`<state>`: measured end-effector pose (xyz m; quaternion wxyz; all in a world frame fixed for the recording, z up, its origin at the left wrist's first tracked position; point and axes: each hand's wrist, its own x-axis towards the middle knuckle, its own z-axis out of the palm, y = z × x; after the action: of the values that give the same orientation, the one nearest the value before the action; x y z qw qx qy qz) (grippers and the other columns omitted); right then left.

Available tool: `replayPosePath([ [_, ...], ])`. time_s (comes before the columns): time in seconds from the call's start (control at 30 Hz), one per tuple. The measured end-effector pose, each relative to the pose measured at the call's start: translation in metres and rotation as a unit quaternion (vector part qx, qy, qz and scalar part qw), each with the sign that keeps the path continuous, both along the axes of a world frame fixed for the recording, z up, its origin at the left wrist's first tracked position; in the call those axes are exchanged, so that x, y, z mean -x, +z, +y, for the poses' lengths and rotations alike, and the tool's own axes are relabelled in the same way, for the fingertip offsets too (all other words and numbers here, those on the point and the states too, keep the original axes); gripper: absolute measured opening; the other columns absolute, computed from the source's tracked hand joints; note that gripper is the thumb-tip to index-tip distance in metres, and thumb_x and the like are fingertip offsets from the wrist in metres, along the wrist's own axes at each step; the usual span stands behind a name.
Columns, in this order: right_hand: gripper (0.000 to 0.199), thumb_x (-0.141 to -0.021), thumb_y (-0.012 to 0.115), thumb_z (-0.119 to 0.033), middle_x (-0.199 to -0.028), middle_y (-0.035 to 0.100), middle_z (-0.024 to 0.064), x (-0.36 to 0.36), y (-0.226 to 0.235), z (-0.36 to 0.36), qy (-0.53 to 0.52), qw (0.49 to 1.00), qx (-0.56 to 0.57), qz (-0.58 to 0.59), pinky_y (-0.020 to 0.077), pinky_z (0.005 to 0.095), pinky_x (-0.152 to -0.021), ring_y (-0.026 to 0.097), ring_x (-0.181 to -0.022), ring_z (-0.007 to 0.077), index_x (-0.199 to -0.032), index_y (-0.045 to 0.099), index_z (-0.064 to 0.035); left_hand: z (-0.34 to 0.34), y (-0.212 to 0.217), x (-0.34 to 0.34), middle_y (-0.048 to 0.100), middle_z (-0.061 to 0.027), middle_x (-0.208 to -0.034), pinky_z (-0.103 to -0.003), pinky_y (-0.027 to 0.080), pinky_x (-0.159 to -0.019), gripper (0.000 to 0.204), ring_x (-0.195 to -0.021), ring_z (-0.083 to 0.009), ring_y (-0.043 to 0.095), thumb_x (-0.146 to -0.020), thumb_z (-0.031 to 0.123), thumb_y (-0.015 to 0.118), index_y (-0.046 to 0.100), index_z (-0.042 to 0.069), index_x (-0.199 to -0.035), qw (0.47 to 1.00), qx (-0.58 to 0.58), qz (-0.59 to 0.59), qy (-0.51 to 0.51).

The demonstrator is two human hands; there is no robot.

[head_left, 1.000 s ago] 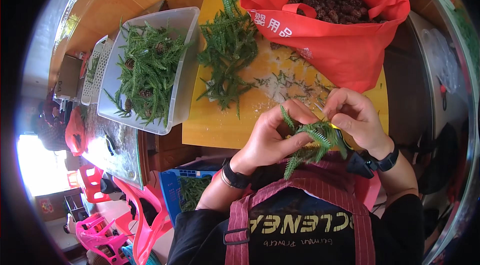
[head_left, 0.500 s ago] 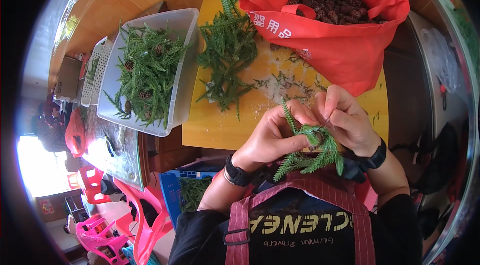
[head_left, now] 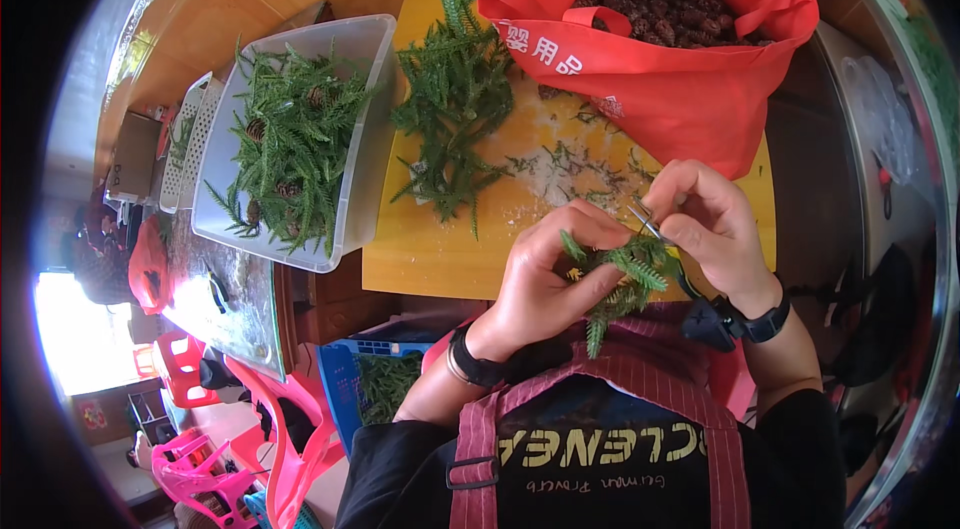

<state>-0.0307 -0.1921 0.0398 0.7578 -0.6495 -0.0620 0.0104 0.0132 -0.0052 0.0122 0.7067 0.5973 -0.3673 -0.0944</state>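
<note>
Near the table's front edge, my left hand [head_left: 560, 274] is closed around a green artificial fir sprig [head_left: 638, 274], whose needled tips fan out below the fingers. My right hand [head_left: 710, 224] is closed on a slim hand tool [head_left: 648, 223] with a silver metal tip and what looks like a black and yellow handle. That tip points up and left, just above the sprig. Whether it touches a wire or stem is too small to tell, and the fingers cover much of the tool.
Behind my hands lies a yellow table [head_left: 430, 259] with a heap of green sprigs [head_left: 455, 94] and scattered white crumbs [head_left: 560, 179]. A red bag [head_left: 690, 99] of pinecones stands back right. A clear bin [head_left: 345, 199] of coned sprigs sits left, a blue crate [head_left: 340, 379] below.
My right hand has opened away from its pinch by the sprig and shifted slightly right, and the metal tool tip now shows. The sprig has turned in my left hand.
</note>
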Motion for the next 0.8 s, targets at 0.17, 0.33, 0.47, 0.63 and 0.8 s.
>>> replayPosePath([
  [0.17,0.02,-0.083,0.065,-0.018,-0.083,0.048,0.0009,0.002,-0.003,0.001,0.026,0.998,-0.051,0.028,0.0367,0.0188,-0.066,0.046,-0.073,0.0064,-0.09,0.054,-0.0027,0.001,-0.01,0.0,0.056,-0.0095,-0.098,-0.028,0.045,-0.078,0.02,-0.089,-0.0166,0.056,-0.078,-0.005,0.061,0.052,0.002,-0.095,0.984,0.077,0.137,-0.09],
  [0.33,0.022,-0.084,0.063,-0.024,-0.081,0.048,0.0011,0.0,-0.009,0.003,0.032,0.993,-0.1,0.049,0.0353,0.0202,-0.061,0.044,-0.067,0.007,-0.087,0.054,-0.0044,0.002,-0.007,0.001,0.055,-0.0088,-0.098,-0.027,0.045,-0.079,0.021,-0.09,-0.0151,0.055,-0.08,-0.005,0.06,0.051,0.002,-0.097,0.96,0.108,0.208,-0.152],
  [0.47,0.023,-0.085,0.063,-0.026,-0.078,0.047,0.0009,-0.005,-0.015,0.007,0.069,0.986,-0.149,0.035,0.0345,0.0212,-0.059,0.043,-0.066,0.0079,-0.084,0.053,-0.0057,0.002,-0.004,0.003,0.055,-0.0099,-0.093,-0.028,0.046,-0.073,0.024,-0.084,-0.0164,0.055,-0.074,-0.004,0.064,0.051,0.006,-0.092,0.941,0.106,0.285,-0.149],
  [0.63,0.023,-0.085,0.063,-0.028,-0.076,0.045,0.0005,-0.01,-0.022,0.011,0.103,0.973,-0.205,0.018,0.0352,0.0224,-0.061,0.043,-0.067,0.0089,-0.081,0.051,-0.0076,0.003,-0.007,0.001,0.055,-0.0095,-0.094,-0.028,0.046,-0.074,0.027,-0.085,-0.0164,0.056,-0.073,-0.006,0.065,0.051,0.006,-0.093,0.931,0.117,0.303,-0.167],
  [0.8,0.024,-0.084,0.064,-0.028,-0.075,0.044,0.0,-0.009,-0.019,0.014,0.102,0.972,-0.209,0.022,0.035,0.0224,-0.062,0.043,-0.067,0.0089,-0.081,0.051,-0.0079,0.004,-0.005,0.0,0.056,-0.0097,-0.096,-0.029,0.046,-0.077,0.025,-0.088,-0.0171,0.057,-0.074,-0.004,0.065,0.052,0.005,-0.093,0.932,0.103,0.298,-0.179],
])
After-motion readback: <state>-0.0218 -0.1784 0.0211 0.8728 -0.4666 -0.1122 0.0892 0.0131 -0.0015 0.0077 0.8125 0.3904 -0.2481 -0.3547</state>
